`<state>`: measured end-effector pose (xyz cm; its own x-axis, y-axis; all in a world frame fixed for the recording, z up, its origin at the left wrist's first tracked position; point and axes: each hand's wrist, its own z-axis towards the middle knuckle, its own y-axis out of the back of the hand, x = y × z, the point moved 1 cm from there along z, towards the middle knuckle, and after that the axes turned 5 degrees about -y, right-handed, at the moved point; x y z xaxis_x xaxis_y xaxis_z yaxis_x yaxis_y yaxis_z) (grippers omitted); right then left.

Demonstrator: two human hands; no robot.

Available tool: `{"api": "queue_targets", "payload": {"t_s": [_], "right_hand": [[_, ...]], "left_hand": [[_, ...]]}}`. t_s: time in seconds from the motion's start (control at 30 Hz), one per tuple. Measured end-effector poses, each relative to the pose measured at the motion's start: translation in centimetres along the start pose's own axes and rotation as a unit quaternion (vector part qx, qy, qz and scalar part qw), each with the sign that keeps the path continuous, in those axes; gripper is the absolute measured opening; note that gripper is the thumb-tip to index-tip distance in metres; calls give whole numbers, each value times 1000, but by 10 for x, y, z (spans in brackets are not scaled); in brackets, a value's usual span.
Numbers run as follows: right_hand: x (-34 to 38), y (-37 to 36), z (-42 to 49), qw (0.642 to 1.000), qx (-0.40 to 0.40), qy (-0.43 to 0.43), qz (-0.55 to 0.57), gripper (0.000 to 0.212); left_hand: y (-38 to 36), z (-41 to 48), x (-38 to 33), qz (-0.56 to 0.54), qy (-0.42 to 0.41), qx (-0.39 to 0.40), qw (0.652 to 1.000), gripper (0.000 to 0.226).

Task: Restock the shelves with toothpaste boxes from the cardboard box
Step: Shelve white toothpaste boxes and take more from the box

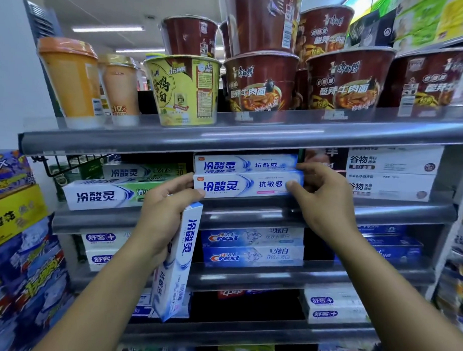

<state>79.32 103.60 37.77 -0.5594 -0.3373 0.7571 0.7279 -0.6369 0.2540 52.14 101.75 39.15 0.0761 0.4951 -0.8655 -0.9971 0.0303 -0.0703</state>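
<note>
Middle shelf: we see a grey metal shelf [253,216] with a rounded front rail. It carries long, flat card toothpaste boxes laid lengthwise in stacks of two.
Lower box [241,185]: white and blue, it lies at the front of that shelf and reads 冷酸灵 and 抗敏感.
Upper box [245,163]: this has the same print and rests flat on top of the lower box.
Right hand [323,195]: our thumb presses the front face at the right end of the lower box, and the fingers curl round that end, grasping it.
Left hand [163,204]: our thumb and forefinger touch the left end of the lower box, while the other fingers are clenched round a spare box [175,264].
Spare box: it has the same white and blue print and hangs nearly upright, a little tilted, in front of the lower shelves.
Neighbours: green and white boxes [102,195] marked 冷酸灵 sit to the left, and white boxes [393,175] marked 谷物 to the right.
Shelf below: two glossy blue Crest boxes [254,249] are stacked there.
Top shelf: it holds round noodle tubs, dark red ones [261,85] reading 牛肉面 and a yellow tub [182,90]. A tall orange cup [72,78] stands at the left.
</note>
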Motion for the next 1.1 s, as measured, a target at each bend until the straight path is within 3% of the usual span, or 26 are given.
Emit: {"api": "queue_targets", "payload": {"t_s": [0.13, 0.33, 0.43, 0.53, 0.6, 0.67, 0.77, 0.83, 0.97, 1.1], "right_hand": [[6, 3, 1, 996, 26, -6, -83, 29], [9, 4, -10, 991, 39, 19, -125, 28], [9, 5, -18, 983, -37, 106, -146, 31], [17, 5, -44, 969, -115, 195, -96, 17], [21, 2, -62, 978, -34, 205, -17, 11], [24, 0, -80, 978, 133, 148, 68, 18], [22, -3, -97, 932, 352, 62, 58, 53], [17, -8, -103, 911, 407, 57, 45, 62], [11, -8, -100, 927, 314, -7, 203, 41], [9, 10, -84, 917, 202, -67, 339, 44]], "left_hand": [[2, 3, 6, 50, 32, -25, 998, 24], [7, -2, 8, 106, 41, -18, 993, 30], [10, -4, 5, 69, 28, -78, 994, 27], [12, -7, -4, -27, 31, -137, 990, 10], [13, -7, -8, -91, 72, -157, 981, 15], [10, -6, -14, -155, 102, -165, 969, 22], [5, -3, -18, -235, 141, -205, 939, 32], [0, -1, -20, -280, 161, -232, 918, 40], [-13, 3, -16, -313, 143, -220, 913, 40], [-15, 4, -4, -173, 67, -228, 956, 40]]}}
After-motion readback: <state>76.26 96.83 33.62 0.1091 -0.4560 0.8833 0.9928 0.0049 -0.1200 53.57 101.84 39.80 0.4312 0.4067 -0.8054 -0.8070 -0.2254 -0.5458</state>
